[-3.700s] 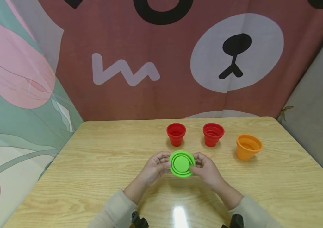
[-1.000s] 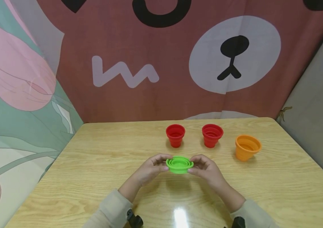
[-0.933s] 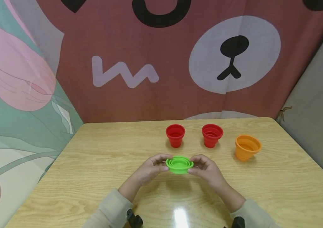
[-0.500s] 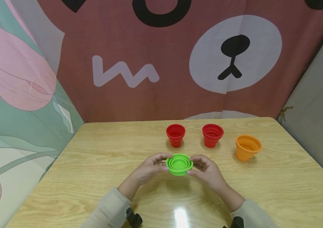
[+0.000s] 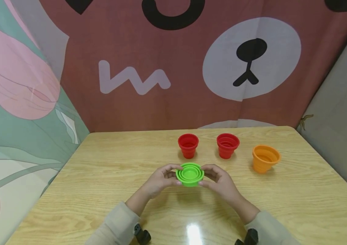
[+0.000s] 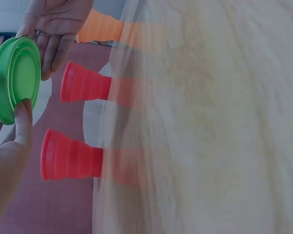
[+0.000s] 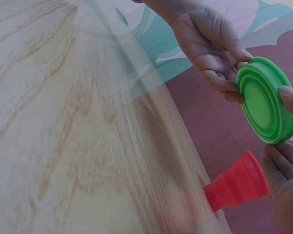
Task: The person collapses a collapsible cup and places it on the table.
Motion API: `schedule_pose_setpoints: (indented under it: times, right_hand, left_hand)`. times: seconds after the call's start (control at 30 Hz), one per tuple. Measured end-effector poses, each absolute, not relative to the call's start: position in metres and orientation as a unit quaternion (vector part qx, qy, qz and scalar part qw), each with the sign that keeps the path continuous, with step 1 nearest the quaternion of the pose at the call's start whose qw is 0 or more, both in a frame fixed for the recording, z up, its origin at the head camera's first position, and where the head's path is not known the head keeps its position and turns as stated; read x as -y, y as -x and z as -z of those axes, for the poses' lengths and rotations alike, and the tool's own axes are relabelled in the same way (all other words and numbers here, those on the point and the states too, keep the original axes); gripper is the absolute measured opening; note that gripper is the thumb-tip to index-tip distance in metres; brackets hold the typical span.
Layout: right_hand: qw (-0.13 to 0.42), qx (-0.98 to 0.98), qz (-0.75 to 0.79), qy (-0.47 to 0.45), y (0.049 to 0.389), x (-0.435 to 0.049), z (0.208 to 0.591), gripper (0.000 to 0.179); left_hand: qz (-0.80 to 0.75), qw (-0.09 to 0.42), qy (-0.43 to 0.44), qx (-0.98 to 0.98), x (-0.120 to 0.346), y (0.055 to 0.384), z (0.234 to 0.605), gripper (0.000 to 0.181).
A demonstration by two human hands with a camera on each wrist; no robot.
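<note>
L hand (image 5: 160, 179) & R hand (image 5: 221, 180) pinch opp. sides of the collapsed green cup (image 5: 190, 174) above the table (image 5: 100, 170); light, even pressure prob. steadies it best.

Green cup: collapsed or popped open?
Collapsed. The green cup shows nested rings in the head view and a shallow disc shape in both wrist views.

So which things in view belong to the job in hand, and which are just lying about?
In the job:
green cup, collapsed
left hand, right hand, both gripping it

Apparently just standing by on the table:
left red cup
right red cup
orange cup
</note>
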State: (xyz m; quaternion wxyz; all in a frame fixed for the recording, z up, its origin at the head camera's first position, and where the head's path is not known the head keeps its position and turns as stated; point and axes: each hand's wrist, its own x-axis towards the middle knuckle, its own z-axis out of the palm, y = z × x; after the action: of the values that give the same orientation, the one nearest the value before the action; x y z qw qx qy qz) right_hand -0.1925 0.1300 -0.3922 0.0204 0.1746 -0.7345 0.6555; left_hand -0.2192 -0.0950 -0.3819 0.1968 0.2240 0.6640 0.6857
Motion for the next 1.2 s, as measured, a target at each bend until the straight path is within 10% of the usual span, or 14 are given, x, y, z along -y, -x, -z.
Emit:
schedule_pose_setpoints:
  times: [1.2]
  right_hand:
    - [0.055, 0.729, -0.657, -0.184, 0.213, -0.127, 0.399, 0.038]
  left_hand:
    - [-0.674, 0.050, -0.164, -0.719, 0.118, 0.226, 0.390, 0.031]
